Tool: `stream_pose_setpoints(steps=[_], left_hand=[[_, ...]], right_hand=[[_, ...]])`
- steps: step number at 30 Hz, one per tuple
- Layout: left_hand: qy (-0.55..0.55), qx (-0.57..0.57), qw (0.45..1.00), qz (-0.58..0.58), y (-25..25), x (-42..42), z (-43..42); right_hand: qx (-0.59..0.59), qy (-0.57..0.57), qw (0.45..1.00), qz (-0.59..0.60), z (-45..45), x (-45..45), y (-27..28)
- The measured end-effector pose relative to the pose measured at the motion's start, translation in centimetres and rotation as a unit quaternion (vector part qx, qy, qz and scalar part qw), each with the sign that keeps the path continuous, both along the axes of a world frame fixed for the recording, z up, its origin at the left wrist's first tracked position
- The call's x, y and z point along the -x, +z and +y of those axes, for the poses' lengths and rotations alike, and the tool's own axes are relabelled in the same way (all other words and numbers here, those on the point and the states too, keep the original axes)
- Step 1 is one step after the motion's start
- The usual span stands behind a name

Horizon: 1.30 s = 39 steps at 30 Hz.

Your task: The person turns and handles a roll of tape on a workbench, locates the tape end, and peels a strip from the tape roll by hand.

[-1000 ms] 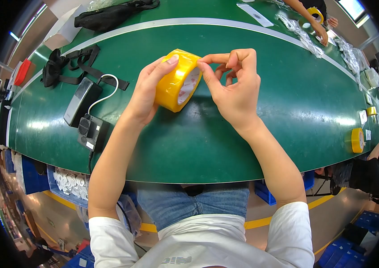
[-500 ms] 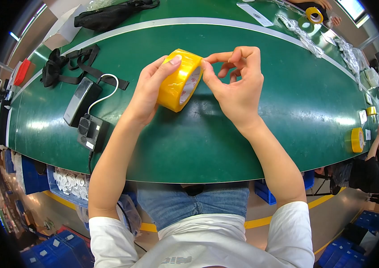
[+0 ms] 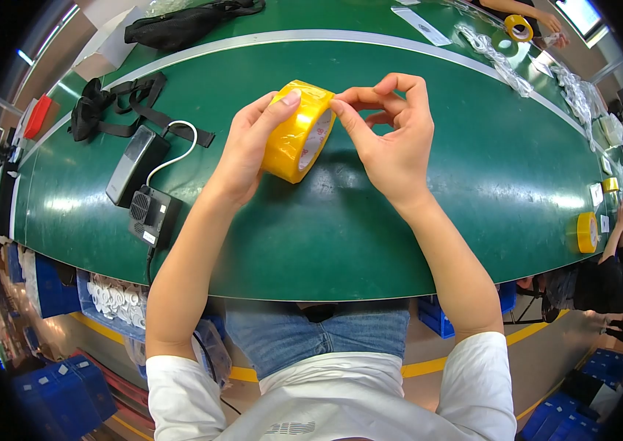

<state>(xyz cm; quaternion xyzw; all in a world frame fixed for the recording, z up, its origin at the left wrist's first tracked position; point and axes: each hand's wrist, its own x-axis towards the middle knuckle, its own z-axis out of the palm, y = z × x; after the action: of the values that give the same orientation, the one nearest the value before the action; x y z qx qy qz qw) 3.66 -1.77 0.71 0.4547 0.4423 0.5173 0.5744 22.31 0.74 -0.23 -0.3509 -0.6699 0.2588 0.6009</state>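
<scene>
The tape [image 3: 288, 151] is a fat yellow roll, up over the middle of the green table [image 3: 326, 253]. It leans a bit, and its hole faces right. You can see red marks on the pale ring [image 3: 316, 138] inside it.

The left hand [image 3: 246, 151] has a firm hold of the tape from the left side. Its thumb lies on top of the roll, and its other fingers go behind, where they are hidden. The right hand [image 3: 399, 140] is at the right edge of the tape. The tips of its thumb and first finger meet there in a small pinch, and the other fingers curl loosely. The tips are too small to see well, so I cannot tell if they have hold of the tape's end.

On the left of the table, a white wire [image 3: 192, 143] runs by two black boxes [image 3: 135, 165]. Black straps [image 3: 131, 103] lie just beyond them. Farther off are a black bag [image 3: 186, 28] and a white box [image 3: 109, 45]. At the right edge stands another yellow roll [image 3: 587, 232]. Far right, another person's hand [image 3: 549, 20] is near one more roll [image 3: 518, 29].
</scene>
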Motion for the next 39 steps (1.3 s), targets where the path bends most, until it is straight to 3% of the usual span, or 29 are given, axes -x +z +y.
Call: stream_pose_setpoints(steps=[30, 39], left_hand=[[0.025, -0.011, 1.0, 0.011, 0.1, -0.4, -0.1], [0.032, -0.021, 0.999, 0.028, 0.0, -0.4, 0.0]], right_hand=[[0.104, 0.002, 0.993, 0.061, 0.4, 0.0, -0.3], [0.274, 0.057, 0.944, 0.171, 1.2, -0.6, -0.2]])
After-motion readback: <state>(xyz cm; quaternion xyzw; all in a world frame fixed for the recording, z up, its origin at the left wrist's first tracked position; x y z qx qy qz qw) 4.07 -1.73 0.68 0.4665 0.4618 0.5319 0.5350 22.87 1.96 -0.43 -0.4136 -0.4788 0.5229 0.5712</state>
